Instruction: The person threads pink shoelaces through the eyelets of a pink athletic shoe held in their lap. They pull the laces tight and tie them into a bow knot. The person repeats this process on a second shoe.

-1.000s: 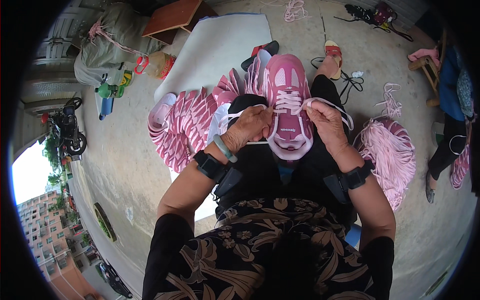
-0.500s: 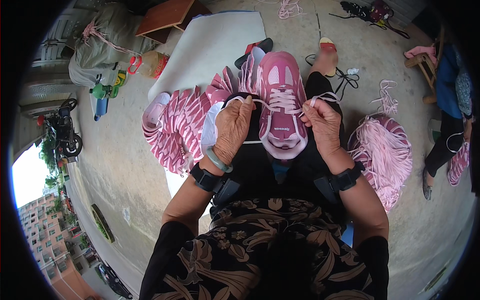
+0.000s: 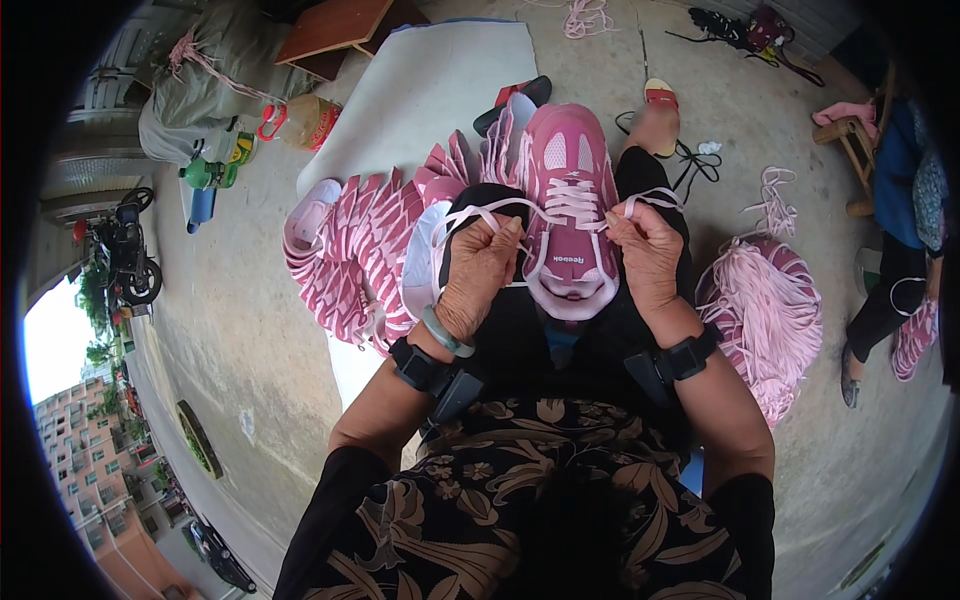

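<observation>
A pink sneaker upper (image 3: 574,240) rests across my lap, its rounded toe pointing away from me and its tongue and collar nearest. Pale pink lace (image 3: 571,202) crosses its middle in several rows. My left hand (image 3: 482,268) is closed in a pinch on one end of the shoelace, just left of the eyelets, with a loop of lace arching above the fingers. Close to the right eyelet edge, my right hand (image 3: 648,258) pinches the other end of the shoelace, and slack lace curls over its knuckles. The fingertips partly hide the lace.
Stacked pink uppers (image 3: 350,255) fan out at left on a pale sheet (image 3: 420,80). To the right lies a bundle of pink laces (image 3: 765,310). Bottles (image 3: 305,122), a black-red sandal (image 3: 520,98) and a wooden stool (image 3: 850,150) stand around. Another person's leg (image 3: 880,300) shows at far right.
My left hand has turned and shifted slightly right toward the upper, and its lace now loops more loosely. The right hand stays nearly in place, still pinching lace.
</observation>
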`<state>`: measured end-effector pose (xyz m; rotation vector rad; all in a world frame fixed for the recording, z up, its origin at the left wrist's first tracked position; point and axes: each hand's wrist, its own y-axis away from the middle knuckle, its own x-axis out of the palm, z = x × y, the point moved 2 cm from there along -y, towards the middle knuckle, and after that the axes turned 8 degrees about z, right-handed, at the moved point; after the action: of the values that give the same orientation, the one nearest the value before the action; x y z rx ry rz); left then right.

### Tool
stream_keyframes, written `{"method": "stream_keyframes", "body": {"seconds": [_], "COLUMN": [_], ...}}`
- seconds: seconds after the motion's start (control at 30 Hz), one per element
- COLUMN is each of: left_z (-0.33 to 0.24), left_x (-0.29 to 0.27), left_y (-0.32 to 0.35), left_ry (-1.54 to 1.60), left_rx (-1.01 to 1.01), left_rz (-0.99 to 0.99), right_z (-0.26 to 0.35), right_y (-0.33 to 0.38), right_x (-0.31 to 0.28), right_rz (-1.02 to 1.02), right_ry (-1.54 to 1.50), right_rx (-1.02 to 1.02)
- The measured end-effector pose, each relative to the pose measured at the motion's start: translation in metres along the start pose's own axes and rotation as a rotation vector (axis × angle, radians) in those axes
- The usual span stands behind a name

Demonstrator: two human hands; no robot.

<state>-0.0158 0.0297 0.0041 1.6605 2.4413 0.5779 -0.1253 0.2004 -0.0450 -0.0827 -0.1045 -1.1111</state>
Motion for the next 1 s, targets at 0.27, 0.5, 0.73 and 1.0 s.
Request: {"method": "stream_keyframes", "body": {"seconds": [0.27,0.5,0.73,1.0], "left_z": [-0.006,0.004,0.016,0.023], "left_x": [0.002,0.002,0.006,-0.001], "left_y": [0.001,-0.006,-0.020,-0.027], "left_ry": [-0.017,-0.049,-0.057,-0.184], "left_rx": [-0.027,0.194,0.250,0.273], "left_rz": [0.063,-0.020,-0.127,-0.096], "right_z": [0.001,0.010,0.023,0.012], "right_y": [0.000,0.000,-0.005,-0.021], "right_x": [0.001,0.002,0.014,0.009], "right_rz": [0.001,0.114,0.256,0.233], "right_ry": [0.194,0.646,0.953,0.748], "right_rx": [-0.123,-0.459,-0.699,-0.223]}}
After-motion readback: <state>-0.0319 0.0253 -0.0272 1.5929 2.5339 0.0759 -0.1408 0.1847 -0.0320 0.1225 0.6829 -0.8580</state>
